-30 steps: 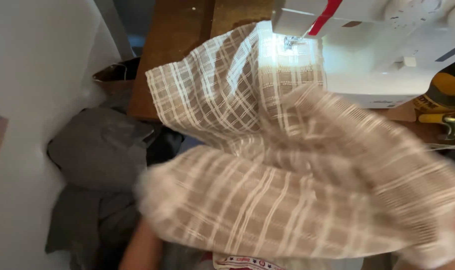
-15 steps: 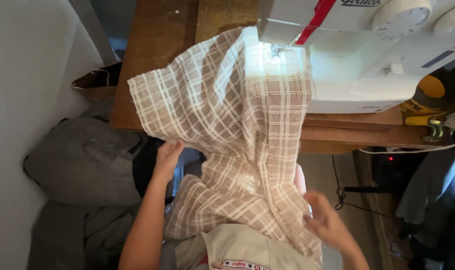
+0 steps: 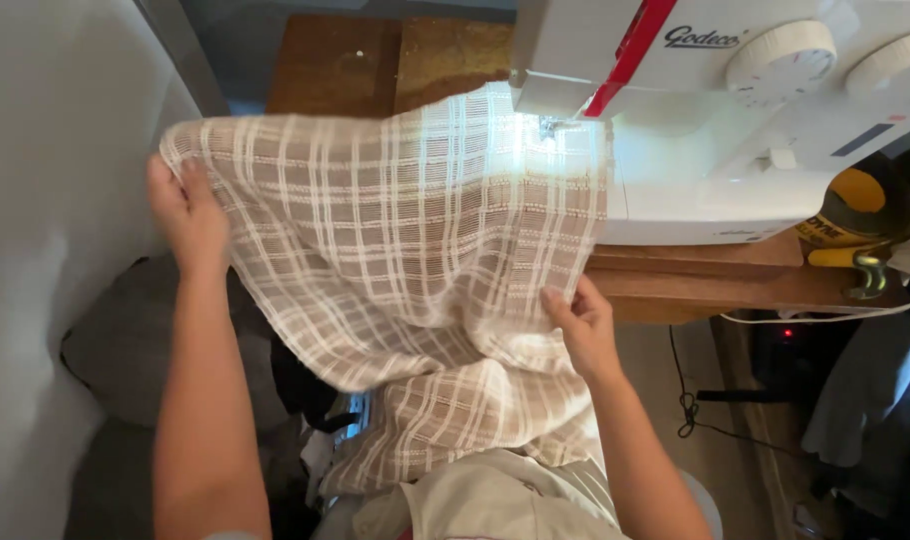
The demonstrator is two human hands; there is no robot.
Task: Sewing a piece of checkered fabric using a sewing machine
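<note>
Checked beige fabric, spread between two hands at a white sewing machine.

Left hand (image 3: pixel 187 212): fingers closed on the far left edge of the checked fabric (image 3: pixel 405 270), holding it up and taut. Right hand (image 3: pixel 581 325): fingers curled, pinching the fabric's near right edge just beside the wooden table (image 3: pixel 675 280). Fabric: upper end lies lit under the needle area of the sewing machine (image 3: pixel 715 130); lower end drapes toward the lap. Grey cloth heap (image 3: pixel 125 340) below left.

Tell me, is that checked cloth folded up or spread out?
Spread out. The checked cloth is held open between the left hand and right hand, its far edge under the sewing machine.
</note>
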